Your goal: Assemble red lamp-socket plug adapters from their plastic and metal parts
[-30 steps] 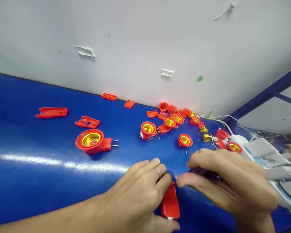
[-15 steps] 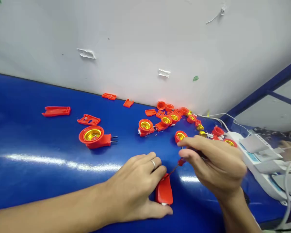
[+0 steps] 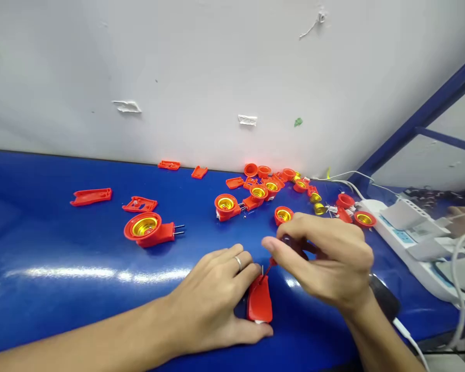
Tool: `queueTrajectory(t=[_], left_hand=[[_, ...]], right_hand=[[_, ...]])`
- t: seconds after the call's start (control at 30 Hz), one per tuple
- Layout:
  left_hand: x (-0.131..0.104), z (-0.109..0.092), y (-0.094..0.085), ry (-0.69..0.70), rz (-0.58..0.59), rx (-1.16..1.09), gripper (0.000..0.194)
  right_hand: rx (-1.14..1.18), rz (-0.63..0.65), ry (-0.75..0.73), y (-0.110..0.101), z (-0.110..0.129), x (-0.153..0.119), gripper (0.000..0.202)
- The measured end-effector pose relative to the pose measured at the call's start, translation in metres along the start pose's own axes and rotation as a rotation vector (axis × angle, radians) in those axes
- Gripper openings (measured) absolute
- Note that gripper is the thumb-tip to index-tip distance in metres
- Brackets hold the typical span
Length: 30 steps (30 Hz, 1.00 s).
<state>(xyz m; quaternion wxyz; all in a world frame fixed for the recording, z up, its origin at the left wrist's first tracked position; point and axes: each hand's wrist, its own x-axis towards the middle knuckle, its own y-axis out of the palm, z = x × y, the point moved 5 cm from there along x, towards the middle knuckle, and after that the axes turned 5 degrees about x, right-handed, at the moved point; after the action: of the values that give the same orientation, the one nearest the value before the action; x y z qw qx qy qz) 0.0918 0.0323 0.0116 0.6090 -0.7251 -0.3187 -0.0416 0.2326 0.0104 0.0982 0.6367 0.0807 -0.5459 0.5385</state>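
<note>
My left hand point(image 3: 225, 299), with a ring on one finger, grips a red plastic lamp holder point(image 3: 260, 302) against the blue table, fingers at its far end and thumb at its near end. In my right hand point(image 3: 321, 258) is a screwdriver point(image 3: 290, 243) with a dark handle. Its thin shaft slants down to the far end of the red holder, where the tip meets the part. A metal prong shows beside the shaft. Just beyond my right hand stands another red holder with a gold socket point(image 3: 284, 215).
On the blue table point(image 3: 81, 315), a holder with two prongs point(image 3: 149, 230) and flat red covers point(image 3: 91, 197) lie left. Several holders and gold sockets cluster near the wall point(image 3: 201, 62). A white power strip point(image 3: 406, 248) and dark phone-like object point(image 3: 383, 297) are right.
My right hand has moved slightly left and closer to the red holder, and the screwdriver stands at a changed angle, more of its dark handle showing. The camera view has shifted. My left hand keeps its hold.
</note>
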Motion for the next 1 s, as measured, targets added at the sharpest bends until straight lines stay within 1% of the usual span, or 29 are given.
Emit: queueTrajectory(t=[0.13,0.17,0.2,0.27,0.3,0.37,0.4,0.47,0.53,0.6,0.63,0.7,0.73,0.77,0.83,0.87,0.9,0.93,0.97,1.0], left_hand=[[0.000,0.000,0.000,-0.007,-0.009,-0.005,0.050],[0.000,0.000,0.000,-0.007,-0.007,-0.004,0.049],[0.000,0.000,0.000,-0.009,-0.004,-0.003,0.048],[0.000,0.000,0.000,-0.012,-0.008,0.001,0.049],[0.000,0.000,0.000,-0.009,-0.015,0.006,0.049],[0.000,-0.001,0.000,-0.005,-0.024,0.023,0.051],[0.001,-0.001,0.000,-0.006,-0.025,0.034,0.050],[0.002,0.000,0.000,-0.018,-0.014,0.049,0.048],[0.002,-0.001,-0.001,-0.025,-0.001,0.052,0.047],[0.003,-0.001,-0.001,-0.022,0.005,0.052,0.048],[0.003,-0.002,-0.002,-0.019,0.004,0.053,0.049],[0.003,-0.002,-0.002,-0.020,0.004,0.052,0.049],[0.003,-0.002,-0.003,-0.023,0.006,0.048,0.047],[0.003,-0.002,-0.003,-0.026,0.009,0.040,0.046],[0.002,-0.002,-0.002,-0.037,0.014,0.023,0.042],[0.002,-0.002,-0.002,-0.042,0.015,0.017,0.041],[0.002,-0.002,-0.002,-0.044,0.011,0.015,0.041],[0.002,-0.002,-0.002,-0.043,0.006,0.018,0.041],[0.002,-0.002,-0.002,-0.042,0.002,0.025,0.041],[0.002,-0.002,-0.002,-0.040,-0.003,0.035,0.042]], right_hand=[[-0.201,-0.015,-0.061,0.001,0.004,0.000,0.034],[-0.223,-0.017,-0.071,0.001,0.005,0.000,0.035],[-0.214,-0.011,-0.075,0.002,0.005,0.000,0.031],[-0.133,0.021,-0.075,0.003,0.004,0.000,0.011],[-0.057,0.062,-0.070,0.004,0.003,0.000,0.005],[0.105,0.169,-0.046,0.005,0.000,0.000,0.024],[0.175,0.226,-0.025,0.004,-0.001,-0.001,0.028],[0.285,0.328,0.040,0.001,-0.005,-0.003,0.030],[0.314,0.379,0.100,-0.004,-0.007,-0.005,0.027],[0.290,0.367,0.126,-0.009,-0.007,-0.005,0.019],[0.251,0.338,0.120,-0.011,-0.007,-0.004,0.015],[0.109,0.246,0.051,-0.012,-0.002,-0.002,0.005],[0.017,0.185,0.004,-0.012,0.001,-0.001,0.007],[-0.069,0.124,-0.041,-0.011,0.004,-0.001,0.013],[-0.186,0.029,-0.104,-0.007,0.009,-0.001,0.022],[-0.206,0.020,-0.116,-0.005,0.009,-0.002,0.022],[-0.197,0.042,-0.116,-0.002,0.009,-0.002,0.018],[-0.164,0.096,-0.107,0.002,0.008,-0.003,0.012],[-0.114,0.163,-0.096,0.005,0.006,-0.004,0.011],[-0.043,0.235,-0.075,0.007,0.004,-0.005,0.017]])
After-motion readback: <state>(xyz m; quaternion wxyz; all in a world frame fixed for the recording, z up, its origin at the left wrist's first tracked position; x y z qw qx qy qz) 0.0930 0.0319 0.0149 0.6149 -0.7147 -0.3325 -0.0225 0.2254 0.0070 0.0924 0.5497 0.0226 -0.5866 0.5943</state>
